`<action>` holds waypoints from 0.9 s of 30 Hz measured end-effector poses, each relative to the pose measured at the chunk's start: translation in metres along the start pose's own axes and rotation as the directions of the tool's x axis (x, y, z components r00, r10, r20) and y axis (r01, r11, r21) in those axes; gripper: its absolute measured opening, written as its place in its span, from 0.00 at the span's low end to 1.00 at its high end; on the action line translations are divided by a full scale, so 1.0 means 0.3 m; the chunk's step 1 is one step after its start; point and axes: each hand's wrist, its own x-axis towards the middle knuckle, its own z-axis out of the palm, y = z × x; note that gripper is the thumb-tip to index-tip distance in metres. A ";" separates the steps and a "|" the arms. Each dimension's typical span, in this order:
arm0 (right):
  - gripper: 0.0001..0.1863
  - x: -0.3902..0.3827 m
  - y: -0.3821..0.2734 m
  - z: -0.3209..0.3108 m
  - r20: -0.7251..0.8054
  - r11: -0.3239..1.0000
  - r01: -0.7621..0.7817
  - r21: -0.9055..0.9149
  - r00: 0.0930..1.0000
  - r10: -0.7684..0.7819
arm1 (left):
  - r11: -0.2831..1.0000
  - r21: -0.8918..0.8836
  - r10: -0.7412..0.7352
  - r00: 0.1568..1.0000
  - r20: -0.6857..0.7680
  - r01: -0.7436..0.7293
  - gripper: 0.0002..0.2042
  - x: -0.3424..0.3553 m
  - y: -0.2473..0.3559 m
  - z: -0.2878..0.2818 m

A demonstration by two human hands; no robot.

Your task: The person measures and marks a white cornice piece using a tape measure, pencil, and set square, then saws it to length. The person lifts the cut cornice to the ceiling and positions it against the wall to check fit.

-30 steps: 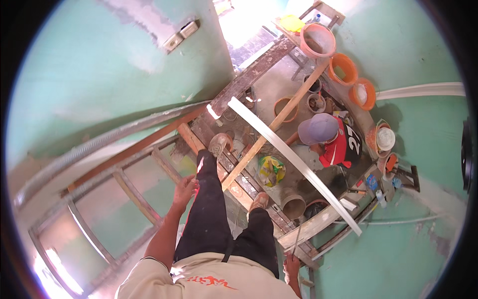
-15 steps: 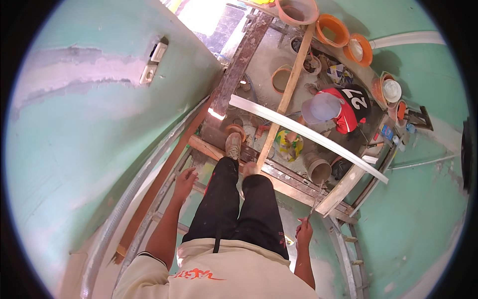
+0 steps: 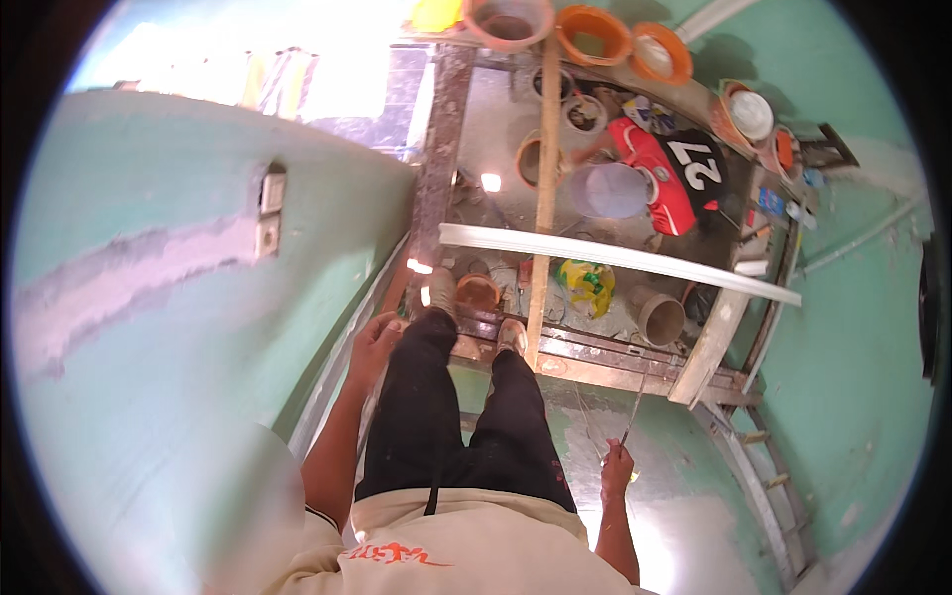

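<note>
I look straight down at my own legs in black trousers, my feet on a metal scaffold rail (image 3: 555, 349). My left hand (image 3: 375, 342) hangs beside my left thigh, close to the green wall, fingers loosely curled with nothing in them. My right hand (image 3: 616, 469) is closed on a thin metal tool (image 3: 633, 415) that points up and away from me. Below, another person in a grey cap (image 3: 607, 190) and a red and black shirt crouches on the floor.
A long white strip (image 3: 615, 260) and a wooden batten (image 3: 541, 198) cross the space below. Orange buckets (image 3: 593, 32) line the far wall, with pots, a yellow-green bag (image 3: 585, 286) and a pipe section (image 3: 659, 317). A ladder (image 3: 764, 466) leans at right.
The view has swung so the green wall fills the left. My left hand has come off the frame to beside my thigh. My right hand with the thin tool has come into view.
</note>
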 end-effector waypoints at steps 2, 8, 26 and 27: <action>0.21 0.002 0.018 0.006 -0.081 0.998 -0.028 -0.048 0.996 0.024 | 0.994 0.110 -0.014 0.998 0.066 0.007 0.21 0.113 0.068 0.031; 0.17 -0.032 0.128 0.206 -0.364 0.965 -0.167 0.204 0.902 0.233 | 0.907 0.396 0.047 0.971 0.236 -0.140 0.18 0.567 0.071 0.060; 0.20 0.940 0.541 0.975 -0.442 0.886 -0.411 0.214 0.768 0.463 | 0.114 0.672 0.216 0.679 0.702 -0.732 0.26 1.431 -0.323 0.660; 0.20 1.011 0.602 1.004 -0.441 0.871 -0.410 0.269 0.752 0.490 | 0.075 0.655 0.216 0.653 0.726 -0.752 0.27 1.470 -0.340 0.727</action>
